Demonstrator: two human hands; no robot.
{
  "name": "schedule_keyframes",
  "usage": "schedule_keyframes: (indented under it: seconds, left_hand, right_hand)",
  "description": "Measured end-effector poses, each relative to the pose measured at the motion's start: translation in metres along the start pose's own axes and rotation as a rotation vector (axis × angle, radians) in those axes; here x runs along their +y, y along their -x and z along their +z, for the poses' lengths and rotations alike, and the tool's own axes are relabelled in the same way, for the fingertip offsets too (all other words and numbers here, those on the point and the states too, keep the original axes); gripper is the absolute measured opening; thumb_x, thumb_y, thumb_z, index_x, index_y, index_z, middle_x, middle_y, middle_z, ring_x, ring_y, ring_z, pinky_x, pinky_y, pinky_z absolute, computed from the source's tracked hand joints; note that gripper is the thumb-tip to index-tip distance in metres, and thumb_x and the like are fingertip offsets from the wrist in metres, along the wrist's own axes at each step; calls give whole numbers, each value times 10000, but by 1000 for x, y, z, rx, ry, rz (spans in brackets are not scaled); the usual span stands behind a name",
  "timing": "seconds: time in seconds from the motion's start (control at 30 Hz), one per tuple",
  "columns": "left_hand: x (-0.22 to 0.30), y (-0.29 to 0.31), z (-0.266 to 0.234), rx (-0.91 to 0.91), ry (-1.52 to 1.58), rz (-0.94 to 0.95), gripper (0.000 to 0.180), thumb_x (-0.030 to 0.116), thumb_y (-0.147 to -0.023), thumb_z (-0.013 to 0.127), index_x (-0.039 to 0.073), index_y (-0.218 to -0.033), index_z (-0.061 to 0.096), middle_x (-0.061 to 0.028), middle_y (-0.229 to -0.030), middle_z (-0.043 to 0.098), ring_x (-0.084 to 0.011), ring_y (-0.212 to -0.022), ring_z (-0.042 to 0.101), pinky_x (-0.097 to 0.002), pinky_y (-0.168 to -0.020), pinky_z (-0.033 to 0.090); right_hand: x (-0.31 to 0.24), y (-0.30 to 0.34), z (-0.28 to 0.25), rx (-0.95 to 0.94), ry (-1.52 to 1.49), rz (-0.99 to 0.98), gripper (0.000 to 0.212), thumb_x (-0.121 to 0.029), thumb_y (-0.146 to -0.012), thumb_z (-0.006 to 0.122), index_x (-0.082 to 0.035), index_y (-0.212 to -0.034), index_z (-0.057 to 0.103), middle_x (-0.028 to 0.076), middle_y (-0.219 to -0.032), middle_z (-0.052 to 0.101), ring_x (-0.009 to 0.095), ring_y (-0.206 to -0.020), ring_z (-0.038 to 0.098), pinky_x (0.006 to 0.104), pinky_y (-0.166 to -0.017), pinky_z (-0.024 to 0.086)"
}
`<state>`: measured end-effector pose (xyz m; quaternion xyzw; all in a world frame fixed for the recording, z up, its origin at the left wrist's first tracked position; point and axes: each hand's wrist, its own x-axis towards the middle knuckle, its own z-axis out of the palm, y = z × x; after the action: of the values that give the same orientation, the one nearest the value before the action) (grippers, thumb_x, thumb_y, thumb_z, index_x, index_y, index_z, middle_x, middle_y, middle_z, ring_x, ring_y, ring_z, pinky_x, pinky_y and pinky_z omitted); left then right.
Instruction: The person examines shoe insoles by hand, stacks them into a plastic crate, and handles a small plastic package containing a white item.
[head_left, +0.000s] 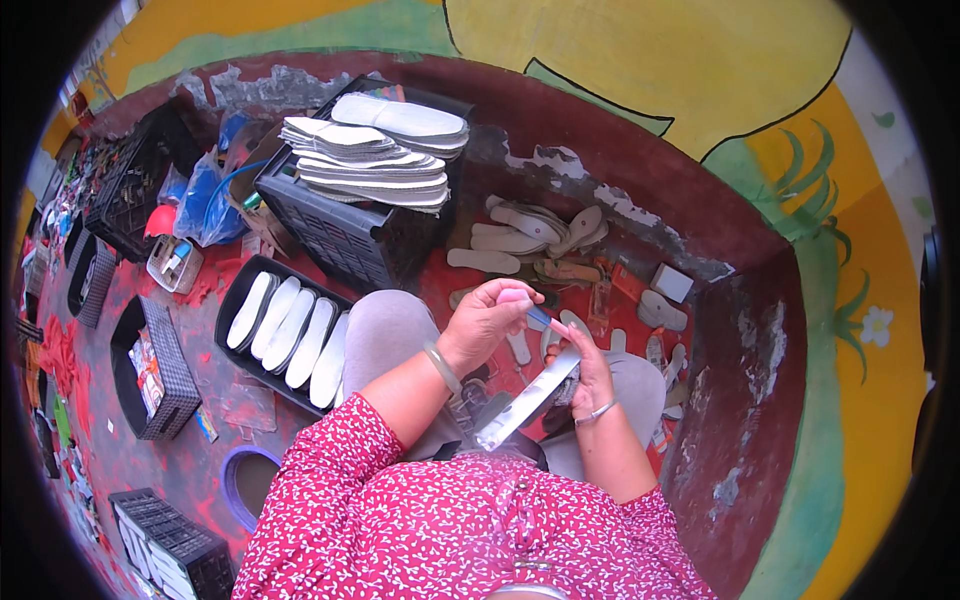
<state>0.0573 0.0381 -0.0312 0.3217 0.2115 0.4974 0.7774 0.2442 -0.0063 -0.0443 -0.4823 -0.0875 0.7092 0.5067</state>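
Observation:
My left hand (492, 325), with a pale bangle at its wrist, is closed in a pinch in front of my chest. A thin blue tool (538, 315) with a pinkish end sticks out of its fingers; its kind is too small to tell. My right hand (592, 378) grips the upper end of a long, flat, whitish strip (527, 400) with dark marks, tilted down toward my lap. One right finger reaches up to the tip of the blue tool and seems to touch it. Both hands are above my grey-trousered knees (388, 335).
Left of my knee, a black basket (238, 352) holds several white insoles (290, 325). Behind it, stacked insoles (375, 175) top a dark crate (335, 235). More insoles (530, 230) lie by the low maroon wall (720, 235). A purple-rimmed tub (236, 490) stands at left.

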Motion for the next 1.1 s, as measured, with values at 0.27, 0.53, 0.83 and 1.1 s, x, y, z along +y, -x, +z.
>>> schedule_keyframes:
  seconds: [0.27, 0.53, 0.83, 1.1]
  left_hand:
    - [7, 3, 6, -18, -38, 7, 373, -13, -836, 600, 23, -1202, 538, -82, -1019, 639, -82, -740, 584, -186, -629, 476]
    - [1, 0, -6, 84, -23, 12, 178, 25, -837, 621, 19, -1014, 634, -81, -927, 664, -93, -698, 577, -208, -609, 470]
    - [7, 0, -5, 78, 173, -21, 117, 70, -858, 606, 44, -968, 575, -118, -889, 657, -98, -647, 563, -199, -565, 450]
    - [11, 1, -4, 58, 222, -61, 121, 93, -875, 584, 43, -984, 564, -156, -890, 653, -122, -649, 593, -199, -555, 468]
  right_hand:
    - [-1, 4, 1, -25, 40, 67, 414, -366, -841, 610, -35, -1089, 619, 60, -651, 568, 170, -520, 557, 279, -490, 466]
    - [2, 2, 0, -76, 39, 83, 414, -363, -854, 600, -19, -1085, 616, 71, -647, 576, 174, -521, 564, 275, -495, 472]
    - [1, 6, 4, -92, 65, -8, 423, -359, -850, 610, 14, -1048, 627, 64, -654, 587, 165, -527, 571, 277, -512, 484]
    - [3, 5, 2, -104, 85, 31, 443, -368, -850, 612, 17, -1069, 617, 79, -676, 590, 169, -551, 576, 274, -544, 481]
